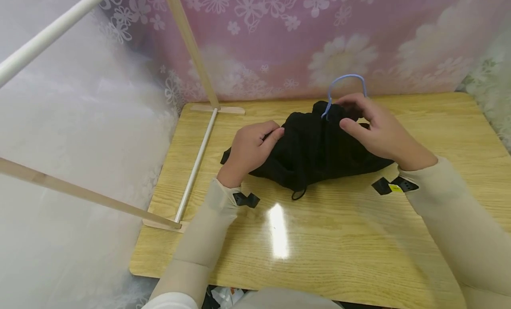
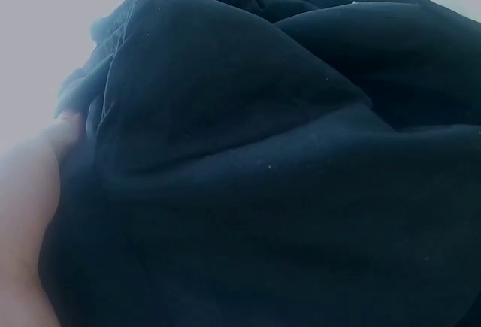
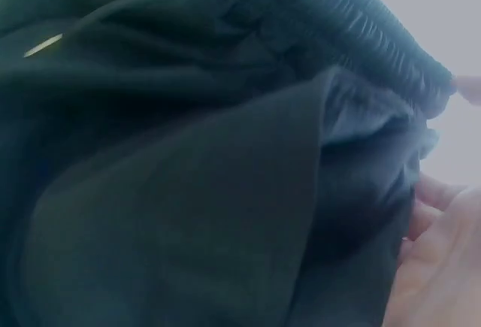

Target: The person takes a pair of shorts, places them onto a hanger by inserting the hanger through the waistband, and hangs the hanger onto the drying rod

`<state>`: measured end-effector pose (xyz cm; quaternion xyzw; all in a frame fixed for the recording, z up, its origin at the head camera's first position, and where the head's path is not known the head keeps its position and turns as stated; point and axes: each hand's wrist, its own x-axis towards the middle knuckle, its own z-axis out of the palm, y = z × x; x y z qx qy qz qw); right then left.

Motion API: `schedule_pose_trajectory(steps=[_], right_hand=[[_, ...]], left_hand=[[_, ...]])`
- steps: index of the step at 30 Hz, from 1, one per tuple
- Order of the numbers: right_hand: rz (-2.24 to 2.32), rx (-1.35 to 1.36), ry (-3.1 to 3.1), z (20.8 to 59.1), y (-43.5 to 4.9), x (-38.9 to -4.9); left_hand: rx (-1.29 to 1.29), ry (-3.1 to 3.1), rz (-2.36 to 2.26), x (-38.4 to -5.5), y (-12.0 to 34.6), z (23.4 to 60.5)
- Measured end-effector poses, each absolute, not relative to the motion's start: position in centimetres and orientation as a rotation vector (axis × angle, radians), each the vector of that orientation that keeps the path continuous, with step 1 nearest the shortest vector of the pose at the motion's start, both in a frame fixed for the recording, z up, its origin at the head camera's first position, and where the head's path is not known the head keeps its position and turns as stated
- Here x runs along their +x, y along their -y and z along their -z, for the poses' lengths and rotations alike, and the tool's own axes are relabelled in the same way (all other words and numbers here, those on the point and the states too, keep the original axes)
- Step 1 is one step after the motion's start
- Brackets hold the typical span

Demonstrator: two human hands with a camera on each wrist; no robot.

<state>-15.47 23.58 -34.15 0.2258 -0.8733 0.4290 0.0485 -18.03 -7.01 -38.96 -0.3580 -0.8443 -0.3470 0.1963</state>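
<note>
Black pants (image 1: 315, 153) with a gathered elastic waistband (image 3: 368, 34) lie bunched on the table, a dark cord loop (image 1: 298, 194) at their front edge. How long the legs are cannot be seen. From the waist rises the blue hook of a clothes hanger (image 1: 346, 76); the cloth hides its body. My left hand (image 1: 250, 147) pinches the waist's left side, thumb on top. My right hand (image 1: 379, 129) has its fingers bent over the right part of the waist beside the hook, partly hidden by cloth, with the thumb held apart in front.
On the left stands a rack with wooden posts (image 1: 195, 47), a white upper rod (image 1: 52, 33) and a white lower rod (image 1: 195, 167). A pink floral curtain (image 1: 271, 56) hangs behind the wooden table (image 1: 339, 247). Under the front edge some white plastic (image 1: 227, 296) shows.
</note>
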Motion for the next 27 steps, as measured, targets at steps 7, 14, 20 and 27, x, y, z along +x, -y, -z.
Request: schedule_pose_trajectory(steps=[7,14,20,27], right_hand=[[-1.019,0.646,2.697,35.4,-25.6,-15.4],[-0.929,0.635,2.660,36.7,-27.3,-15.8],[-0.865,0.573,2.508,37.3,-27.3,-15.9],[-0.865,0.497,2.302,37.4,-27.1,-16.0]], left_hand=[[-0.929,2.383,0.980,-18.3,7.9,38.7],[-0.867,2.343,0.996,-18.7,8.6,38.1],[-0.852,2.346,1.007,-18.9,8.6,37.6],[-0.809,2.359,1.033,-19.0,9.6,36.9]])
